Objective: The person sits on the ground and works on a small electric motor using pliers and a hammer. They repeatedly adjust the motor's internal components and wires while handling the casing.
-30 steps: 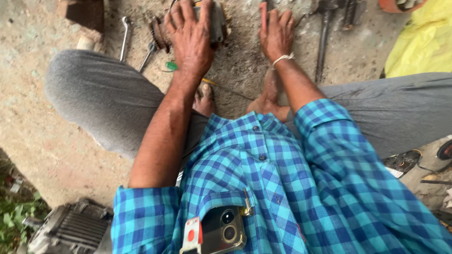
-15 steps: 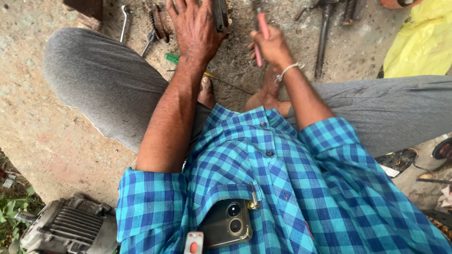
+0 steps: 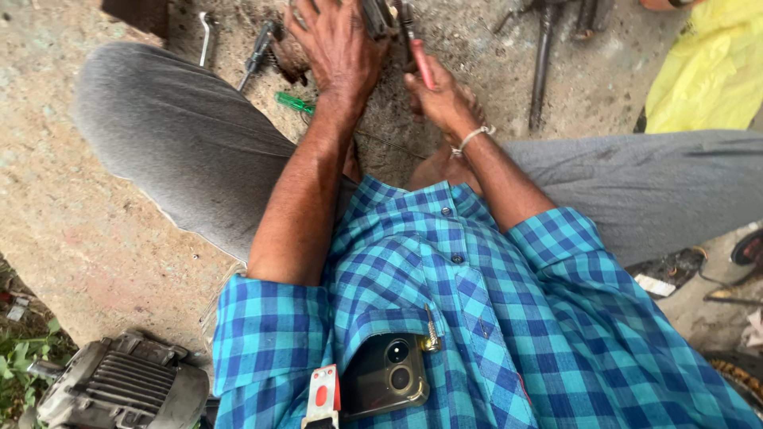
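I sit on a concrete floor (image 3: 87, 214) with my knees apart, in grey trousers and a blue checked shirt. My left hand (image 3: 338, 52) rests palm down on a dark metal part (image 3: 375, 16) at the top edge; most of that part is hidden under the hand. My right hand (image 3: 441, 95), with a white band at the wrist, is closed around the red handle of a pair of pliers (image 3: 419, 59), whose jaws point up at the metal part. A green-handled screwdriver (image 3: 294, 102) lies on the floor just left of my left forearm.
A wrench (image 3: 204, 36) and a dark tool (image 3: 258, 52) lie at the upper left. A long metal tool (image 3: 542, 67) lies at the upper right beside yellow cloth (image 3: 711, 71). A grey electric motor (image 3: 119, 389) sits at the bottom left. A phone (image 3: 385, 373) fills my shirt pocket.
My right hand, flat on the floor a second ago, has picked up the red-handled pliers and brought them up to the metal part. My left hand stayed on that part.
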